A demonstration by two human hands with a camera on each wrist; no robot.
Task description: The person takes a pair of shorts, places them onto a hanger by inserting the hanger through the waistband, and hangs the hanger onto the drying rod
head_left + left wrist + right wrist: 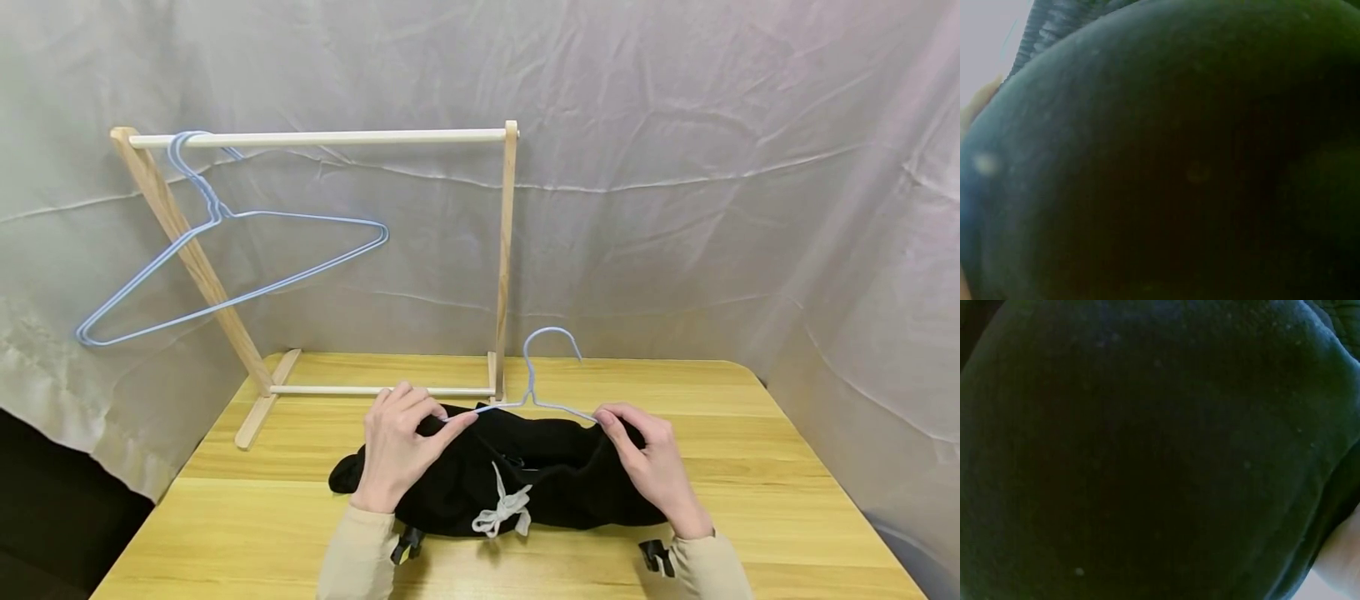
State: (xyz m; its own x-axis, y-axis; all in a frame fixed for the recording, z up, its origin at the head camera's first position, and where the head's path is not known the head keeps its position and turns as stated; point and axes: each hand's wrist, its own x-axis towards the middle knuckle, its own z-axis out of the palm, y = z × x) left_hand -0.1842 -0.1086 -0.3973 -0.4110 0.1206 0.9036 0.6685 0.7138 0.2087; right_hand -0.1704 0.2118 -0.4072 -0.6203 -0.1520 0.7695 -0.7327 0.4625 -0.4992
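Observation:
A black garment [577,497] with a white drawstring bow [502,508] lies bunched near the front of the table. Its opening faces up around a light blue wire hanger [530,367], whose hook and upper shoulders show; the lower part is hidden in the cloth. On the left, my left hand [405,442] pinches the garment's edge together with the hanger's arm. My right hand [652,458] pinches edge and hanger arm on the other side. Dark cloth [1147,156] fills nearly all of the left wrist view, and likewise the cloth [1147,456] in the right wrist view.
A wooden rack [506,250] with a white top bar [360,137] stands at the back left. Several blue hangers [217,212] hang at the bar's left end. Grey curtain [675,208] surrounds the wooden table [780,500] behind and at the sides.

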